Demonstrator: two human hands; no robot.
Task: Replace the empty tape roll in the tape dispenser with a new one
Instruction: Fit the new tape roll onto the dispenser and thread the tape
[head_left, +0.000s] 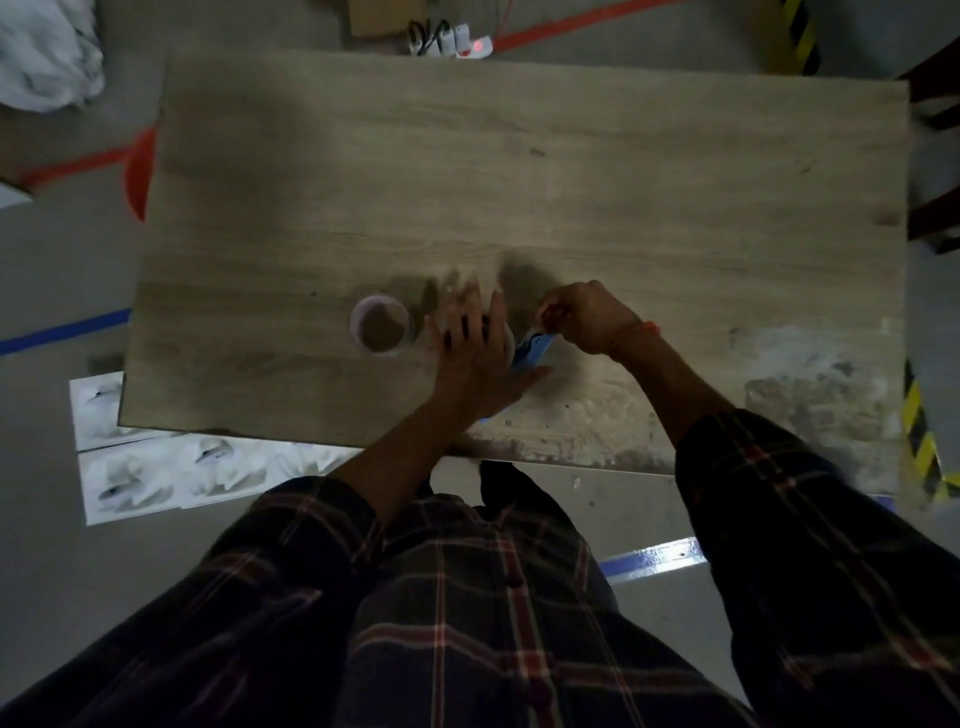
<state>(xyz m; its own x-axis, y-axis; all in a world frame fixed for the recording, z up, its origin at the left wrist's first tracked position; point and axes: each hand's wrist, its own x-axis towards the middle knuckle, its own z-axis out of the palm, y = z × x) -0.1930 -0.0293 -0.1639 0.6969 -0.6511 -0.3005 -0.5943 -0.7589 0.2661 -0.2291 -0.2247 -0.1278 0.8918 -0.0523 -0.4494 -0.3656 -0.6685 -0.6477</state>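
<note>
One wooden table fills most of the view, its near right part smeared with pale patches. Below it a person leans in, dark plaid sleeves pushed up the forearms. On the grey floor to the left lie printed sheets, and red tape lines run across the floor beyond the far edge.

Near the middle of the table, the left hand lies flat with fingers spread, pressing down on something mostly hidden beneath it; it is open, not clasping anything. Just right of it, touching its thumb side, the blue tape dispenser shows as a tilted strip between the two hands. The right hand is curled closed at the dispenser's upper end, fingers pinched there; what exactly they pinch is too blurred to tell. A red band circles that wrist.

Left of the left hand, apart from it, a pale tape roll rests flat on the table, its hollow centre facing up.
</note>
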